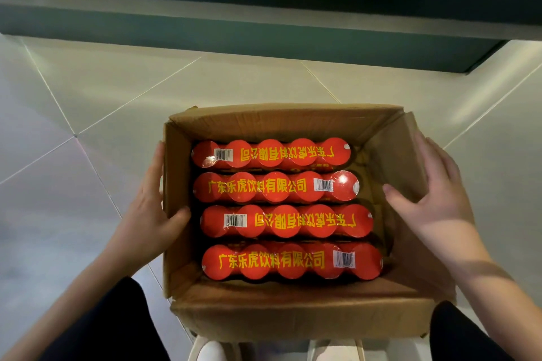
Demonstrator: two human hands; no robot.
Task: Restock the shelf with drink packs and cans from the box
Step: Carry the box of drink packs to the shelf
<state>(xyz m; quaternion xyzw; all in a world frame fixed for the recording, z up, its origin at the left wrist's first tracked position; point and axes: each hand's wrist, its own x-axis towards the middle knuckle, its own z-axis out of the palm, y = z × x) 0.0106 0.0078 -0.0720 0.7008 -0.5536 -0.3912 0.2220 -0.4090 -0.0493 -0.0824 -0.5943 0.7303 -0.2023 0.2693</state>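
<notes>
Now both hands' open fingers (410, 199) flank the box (264, 311), drink packs (281, 221) between.

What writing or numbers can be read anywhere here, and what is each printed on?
"广东乐虎饮料有限公司" in yellow on the red wrap of the second pack from the far side of the cardboard box.
The same text on the nearest pack.
The same text, upside down, on the farthest pack and the third pack.
A white barcode label sits on each pack, for example; its digits are too small to read.
Nothing readable on the box.
</notes>
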